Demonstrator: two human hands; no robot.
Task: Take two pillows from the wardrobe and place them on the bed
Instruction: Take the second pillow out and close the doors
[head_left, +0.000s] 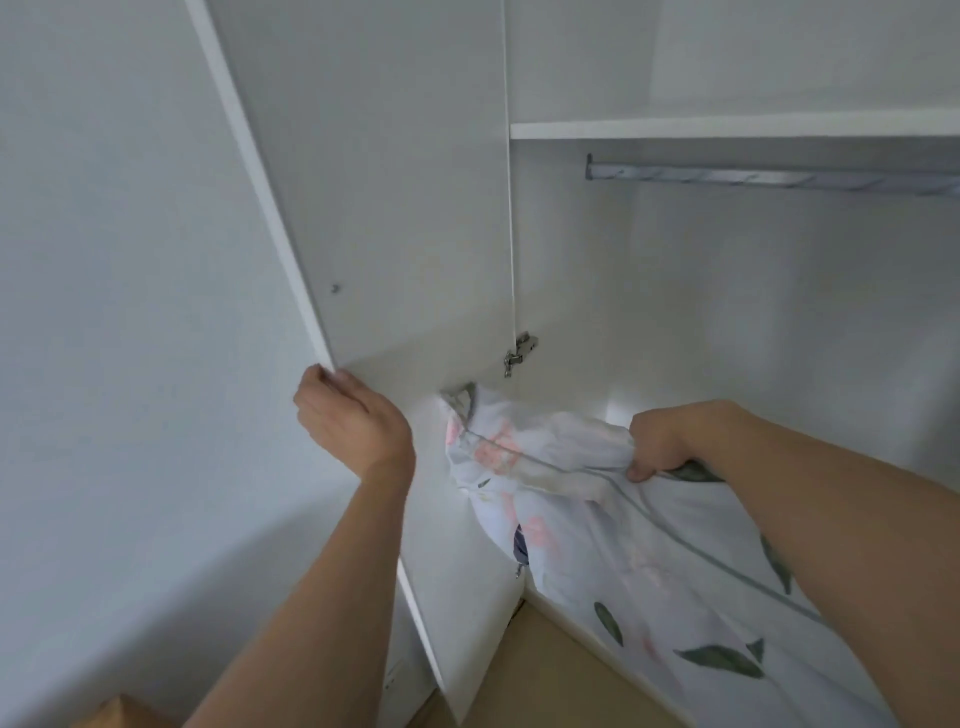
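Note:
A white pillow (613, 530) printed with pink flowers and green leaves lies at the bottom of the open white wardrobe (727, 291). My right hand (657, 447) is shut on the pillow's bunched upper edge. My left hand (348, 421) grips the lower corner edge of the open wardrobe door (395, 208), fingers wrapped round it. I cannot tell whether a second pillow lies under or behind this one; the cloth fills the lower right of the view.
Inside the wardrobe a white shelf (727, 130) runs above a metal hanging rail (779, 179). A door hinge (519, 353) sits on the inner side panel. A plain white wall (130, 312) is on the left, and tan floor (545, 675) shows below the door.

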